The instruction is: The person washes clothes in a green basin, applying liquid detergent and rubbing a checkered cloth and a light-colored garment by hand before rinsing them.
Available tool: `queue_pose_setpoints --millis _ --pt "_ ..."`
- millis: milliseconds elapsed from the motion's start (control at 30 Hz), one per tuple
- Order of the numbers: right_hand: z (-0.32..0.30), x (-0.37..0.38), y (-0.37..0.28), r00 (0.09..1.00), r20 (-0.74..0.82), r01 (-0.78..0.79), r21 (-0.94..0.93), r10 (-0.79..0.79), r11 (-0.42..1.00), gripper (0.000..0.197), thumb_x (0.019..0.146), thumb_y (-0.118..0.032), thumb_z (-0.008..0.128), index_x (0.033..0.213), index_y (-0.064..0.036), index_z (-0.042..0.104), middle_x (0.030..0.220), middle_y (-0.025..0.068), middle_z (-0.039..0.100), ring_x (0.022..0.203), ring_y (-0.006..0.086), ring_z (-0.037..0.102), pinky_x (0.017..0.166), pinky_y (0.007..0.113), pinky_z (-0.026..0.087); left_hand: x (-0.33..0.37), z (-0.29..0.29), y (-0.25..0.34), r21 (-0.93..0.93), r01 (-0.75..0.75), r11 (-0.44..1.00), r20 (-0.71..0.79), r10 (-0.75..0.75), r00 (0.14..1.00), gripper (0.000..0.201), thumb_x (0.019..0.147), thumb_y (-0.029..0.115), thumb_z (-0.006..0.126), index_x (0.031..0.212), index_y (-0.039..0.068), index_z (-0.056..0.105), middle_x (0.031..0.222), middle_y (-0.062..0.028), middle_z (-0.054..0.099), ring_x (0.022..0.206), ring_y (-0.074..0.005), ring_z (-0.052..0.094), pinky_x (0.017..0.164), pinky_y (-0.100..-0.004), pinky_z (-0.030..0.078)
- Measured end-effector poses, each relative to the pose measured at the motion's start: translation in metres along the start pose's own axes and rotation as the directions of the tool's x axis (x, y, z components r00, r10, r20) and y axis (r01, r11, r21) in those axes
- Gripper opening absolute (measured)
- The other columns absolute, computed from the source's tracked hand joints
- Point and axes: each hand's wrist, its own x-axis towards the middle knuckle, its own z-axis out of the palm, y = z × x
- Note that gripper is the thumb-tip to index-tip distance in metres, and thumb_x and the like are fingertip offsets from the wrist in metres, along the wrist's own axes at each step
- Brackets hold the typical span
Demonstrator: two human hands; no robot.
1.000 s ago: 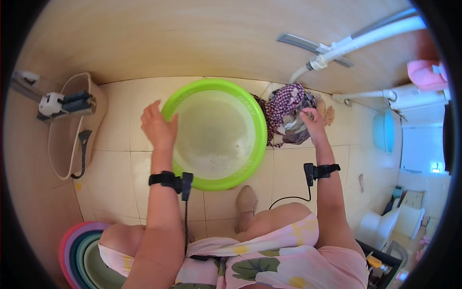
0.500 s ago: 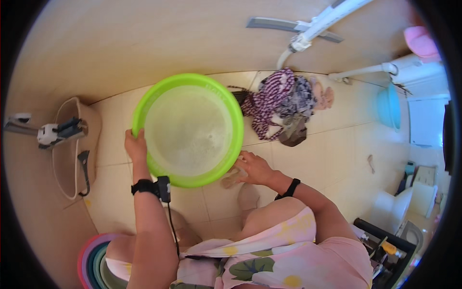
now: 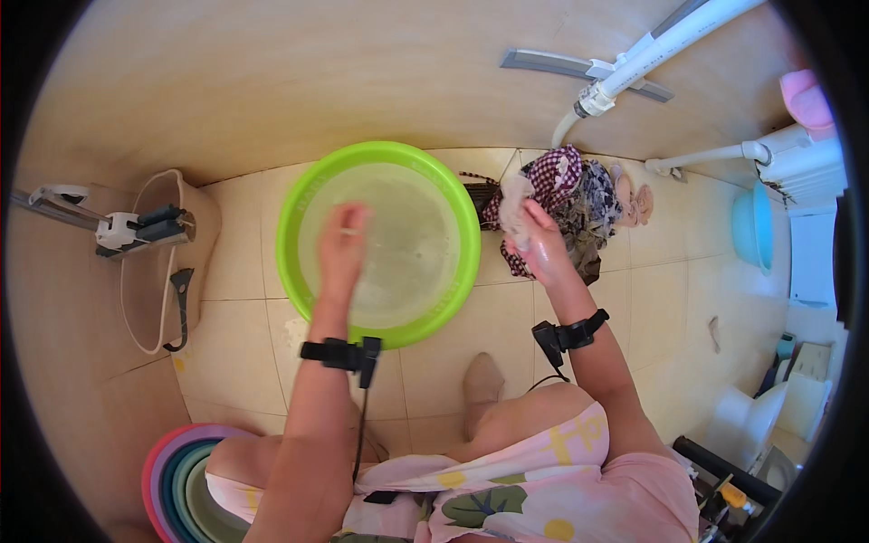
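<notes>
A lime-green basin (image 3: 288,237) of cloudy water stands on the tiled floor by the wall. Over its water hovers my left hand (image 3: 342,249), blurred by motion, so its finger pose is unclear. To the right of the basin, my right hand (image 3: 545,255) grips a small, pale, wet-looking cloth (image 3: 514,204), perhaps a sock; its exact kind is unclear. This cloth hangs in front of a heap of clothes with a purple-and-white checked garment (image 3: 554,172), a grey patterned garment (image 3: 593,204) and pale pink pieces (image 3: 641,204).
A tall beige tub (image 3: 204,217) stands at the left wall, and nested coloured basins (image 3: 167,452) sit at lower left. White pipes (image 3: 670,50) run down the wall at upper right. A light-blue basin (image 3: 753,231) and a white toilet (image 3: 756,412) are on the right.
My left hand has left the basin's rim and moved over the water. My right hand has gone from beside the rim up and right, now holding the pale cloth by the clothes heap.
</notes>
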Motion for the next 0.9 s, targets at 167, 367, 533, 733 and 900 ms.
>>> queue_pose_setpoints --millis 167,367,533,733,900 --pt "0.055 0.002 -0.011 0.901 0.204 0.384 -0.783 -0.382 0.488 0.028 0.084 -0.021 0.066 0.106 -0.0044 0.061 0.093 0.0085 0.061 0.08 0.0179 0.062 0.071 0.029 0.049 -0.042 0.068 0.028 -0.634 0.553 0.54 0.497 -0.263 0.827 0.028 0.093 0.026 0.055 0.11 0.006 0.061 0.099 -0.0039 0.062 0.085 -0.0119 0.059 0.069 -0.0245 0.048" --pt "-0.054 0.011 0.032 0.911 -0.054 0.049 -0.97 -0.41 0.236 0.047 0.075 -0.023 0.072 0.117 -0.0098 0.056 0.107 0.0123 0.056 0.101 0.0265 0.057 0.085 0.039 0.047 -0.004 0.006 -0.068 -0.223 0.426 0.877 0.109 -0.411 0.905 0.02 0.086 0.019 0.06 0.099 0.005 0.065 0.077 -0.0007 0.062 0.064 -0.0104 0.056 0.056 -0.0272 0.044" --pt "-0.093 0.015 0.02 0.908 -0.071 -0.192 -0.946 -0.412 -0.261 0.071 0.071 -0.021 0.073 0.133 -0.0204 0.04 0.119 0.0112 0.055 0.099 0.0329 0.058 0.086 0.04 0.048 -0.021 -0.043 -0.108 0.251 0.28 0.927 0.079 -0.308 0.948 0.016 0.085 0.016 0.058 0.093 0.003 0.062 0.069 -0.0043 0.06 0.06 -0.0139 0.058 0.056 -0.0292 0.045" --pt "-0.14 0.021 -0.033 0.724 -0.382 0.256 -0.625 -0.575 0.738 0.031 0.08 -0.012 0.064 0.111 -0.0086 0.06 0.094 0.0052 0.066 0.086 0.0159 0.061 0.074 0.032 0.051 -0.035 -0.056 -0.094 0.171 0.153 0.973 0.113 -0.174 0.978 0.017 0.085 0.001 0.049 0.099 0.002 0.059 0.078 -0.0042 0.062 0.069 -0.0138 0.06 0.063 -0.0285 0.049" --pt "-0.156 -0.062 -0.161 0.604 -0.496 0.607 -0.219 -0.623 0.764 0.023 0.086 -0.003 0.053 0.108 0.0005 0.059 0.1 0.007 0.064 0.09 0.0152 0.062 0.081 0.03 0.05 -0.027 -0.07 -0.094 -0.006 0.251 0.968 0.01 -0.251 0.968 0.02 0.087 -0.001 0.041 0.098 0.002 0.058 0.083 -0.0021 0.06 0.074 -0.0101 0.057 0.063 -0.0251 0.047"
